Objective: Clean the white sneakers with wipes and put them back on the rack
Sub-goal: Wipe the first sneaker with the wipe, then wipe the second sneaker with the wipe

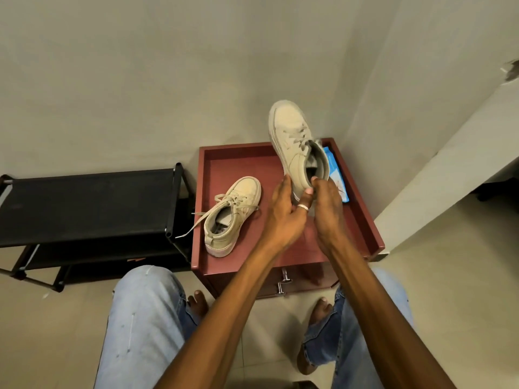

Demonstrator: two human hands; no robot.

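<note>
Both hands hold one white sneaker [295, 141] up in the air above the red cabinet top [241, 164], toe pointing away. My left hand [283, 214] grips its heel from the left, thumb on the heel collar. My right hand [328, 211] grips the heel from the right, fingers hooked into the shoe opening. The second white sneaker [233, 217] lies on the cabinet top to the left, laces loose and trailing over the edge. A blue and white wipes pack [335, 175] lies at the cabinet's back right, partly hidden by the lifted shoe.
A black shoe rack [84, 203] stands left of the cabinet, touching it. The cabinet top has a raised rim, and a drawer handle [282, 284] shows on its front. Walls close in behind and to the right. My knees and bare feet are on the tiled floor below.
</note>
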